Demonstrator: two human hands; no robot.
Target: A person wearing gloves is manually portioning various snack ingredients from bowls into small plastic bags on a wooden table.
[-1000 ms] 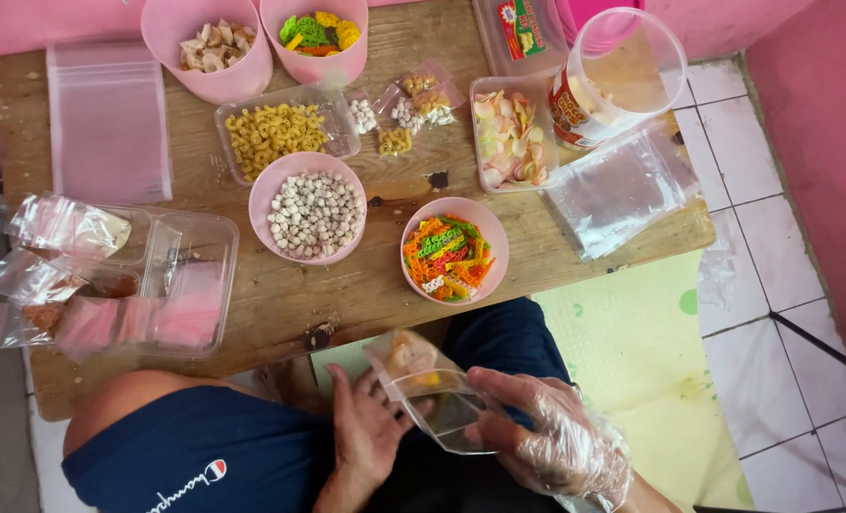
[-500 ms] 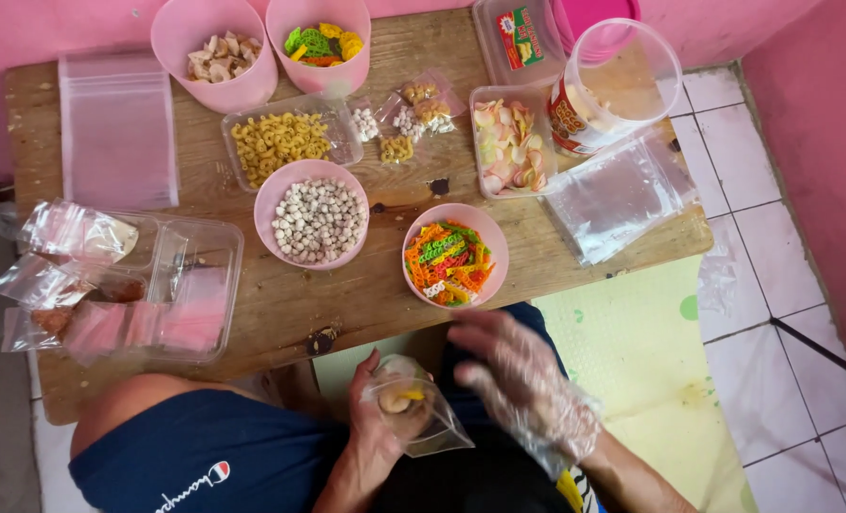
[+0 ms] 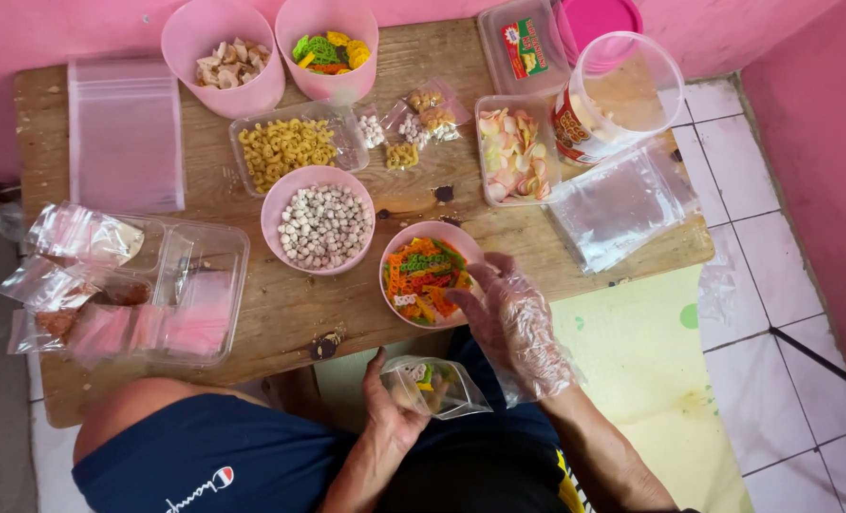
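My left hand [image 3: 392, 410] holds a small clear plastic bag [image 3: 437, 389] with a few snack pieces inside, below the table's front edge. My right hand [image 3: 516, 318], in a clear plastic glove, rests against the right rim of a pink bowl of multicoloured strip crackers [image 3: 425, 275], fingers spread and pointing up along the rim. The bowl sits near the front edge of the wooden table [image 3: 281, 304].
Also on the table are a pink bowl of pale round balls [image 3: 319, 218], a tray of yellow curls [image 3: 285, 147], a tray of pink-white chips [image 3: 516, 149], two pink cups [image 3: 224, 66] at the back, stacks of clear bags [image 3: 622, 201], a large clear tub [image 3: 622, 90] and a box of filled packets [image 3: 119, 285].
My right hand let go of the bag and rose to the coloured-cracker bowl, which shifted slightly left. My left hand keeps the bag alone, lower and tilted.
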